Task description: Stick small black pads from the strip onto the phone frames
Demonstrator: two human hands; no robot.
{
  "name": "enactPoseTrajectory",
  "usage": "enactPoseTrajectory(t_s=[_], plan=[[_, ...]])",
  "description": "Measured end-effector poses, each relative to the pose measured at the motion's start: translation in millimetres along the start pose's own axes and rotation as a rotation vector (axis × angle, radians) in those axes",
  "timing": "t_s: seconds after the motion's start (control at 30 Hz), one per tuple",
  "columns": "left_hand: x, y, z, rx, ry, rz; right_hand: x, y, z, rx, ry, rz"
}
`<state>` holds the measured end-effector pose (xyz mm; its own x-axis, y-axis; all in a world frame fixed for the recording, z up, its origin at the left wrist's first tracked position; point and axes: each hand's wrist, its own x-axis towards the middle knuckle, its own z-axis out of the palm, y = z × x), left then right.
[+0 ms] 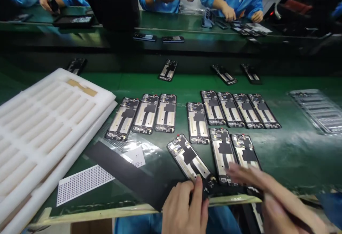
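Note:
My left hand is closed around the lower end of an opened phone, which lies tilted at the bench's front edge with its circuit board and metal plate showing. The thumb presses on its bottom edge. Blurred by motion, my right hand reaches over the lower ends of two more opened phones, one upright in line and one beside it. Whether its fingers hold anything is not clear. A black strip runs up to my left hand, over a sheet of small dark dots.
White foam trays are stacked at left. More opened phones lie in rows on the green bench, others on the conveyor behind. A clear plastic tray sits at right. Co-workers in blue handle phones across the line.

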<state>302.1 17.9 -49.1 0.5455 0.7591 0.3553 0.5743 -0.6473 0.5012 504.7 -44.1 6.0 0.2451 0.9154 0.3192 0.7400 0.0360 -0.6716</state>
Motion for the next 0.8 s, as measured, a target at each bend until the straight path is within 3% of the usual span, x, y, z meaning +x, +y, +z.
enactPoseTrajectory(t_s=[0.13,0.23,0.4,0.63,0.73,0.8], plan=[[2,10,18.9,-0.002,-0.036,0.045,-25,19,-4,-0.155,-0.293,-0.075],[3,11,25.5,0.012,-0.042,0.042,-38,26,5,-0.150,-0.428,-0.115],[6,9,28.1,0.052,-0.049,0.014,-46,28,16,-0.218,-0.470,-0.074],[8,9,31.4,0.108,-0.049,0.024,-40,36,30,-0.448,-0.477,-0.209],[10,9,25.8,0.149,-0.074,0.032,-37,36,35,-0.569,-0.506,-0.244],[14,9,18.8,0.287,-0.084,0.024,-30,31,34,-0.621,-0.586,-0.238]])
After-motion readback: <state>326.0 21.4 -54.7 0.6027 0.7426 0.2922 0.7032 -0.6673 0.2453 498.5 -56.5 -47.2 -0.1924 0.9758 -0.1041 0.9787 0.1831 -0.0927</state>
